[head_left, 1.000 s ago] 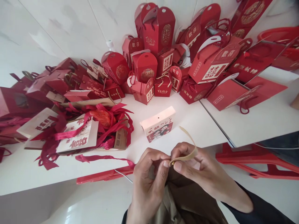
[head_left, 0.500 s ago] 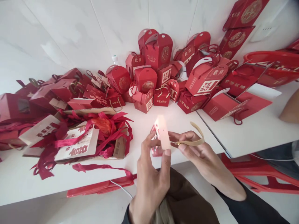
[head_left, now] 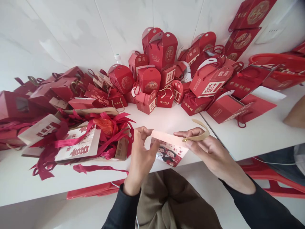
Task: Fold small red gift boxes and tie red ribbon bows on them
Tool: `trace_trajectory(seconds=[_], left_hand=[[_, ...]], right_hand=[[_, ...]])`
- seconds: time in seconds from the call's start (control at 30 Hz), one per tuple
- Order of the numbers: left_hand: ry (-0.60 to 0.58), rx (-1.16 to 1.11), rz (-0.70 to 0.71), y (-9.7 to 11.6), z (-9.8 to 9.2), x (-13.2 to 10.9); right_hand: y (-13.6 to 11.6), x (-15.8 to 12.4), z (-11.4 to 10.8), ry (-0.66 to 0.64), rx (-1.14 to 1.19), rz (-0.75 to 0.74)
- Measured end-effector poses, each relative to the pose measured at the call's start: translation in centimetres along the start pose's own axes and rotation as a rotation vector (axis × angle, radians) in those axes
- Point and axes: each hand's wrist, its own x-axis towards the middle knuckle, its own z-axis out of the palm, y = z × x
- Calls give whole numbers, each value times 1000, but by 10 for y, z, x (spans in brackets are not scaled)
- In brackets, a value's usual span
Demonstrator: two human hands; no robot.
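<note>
My left hand (head_left: pixel 140 152) pinches the left end of a small pink and red gift box (head_left: pixel 169 150) printed with cartoon figures, held level above the white table's front edge (head_left: pixel 95 178). My right hand (head_left: pixel 205 149) grips the box's right end. Between its thumb and forefinger it also pinches a tan ribbon handle (head_left: pixel 199 135) with a small gold end, which loops up over the knuckles. Both hands are closed.
A heap of red gift boxes and bags (head_left: pixel 162 73) fills the back of the table against the tiled wall. A cardboard tray with red ribbons and flat cards (head_left: pixel 95 136) lies at left. Red plastic stools (head_left: pixel 276 181) stand below. Another person's arm (head_left: pixel 296 113) shows at right.
One second ago both hands pinched the ribbon handle while the box sat on the table. My left hand then lifted the box, and now both hands hold it turned flat.
</note>
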Motion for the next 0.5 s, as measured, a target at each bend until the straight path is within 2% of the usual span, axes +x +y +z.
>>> trace_trajectory(seconds=[0.07, 0.2, 0.27, 0.37, 0.5], left_hand=[[2, -7, 38, -2, 1, -1], [6, 171, 264, -2, 2, -8], [-7, 187, 309, 0, 1, -12], [-38, 150, 231, 1, 2, -18], [66, 135, 136, 3, 5, -20]], right_hand=[[-2, -2, 2, 39, -123, -45], [-2, -1, 6, 43, -364, -189], [2, 0, 7, 53, -425, -254], [7, 1, 6, 50, -505, -304], [5, 2, 5, 7, -579, -341]])
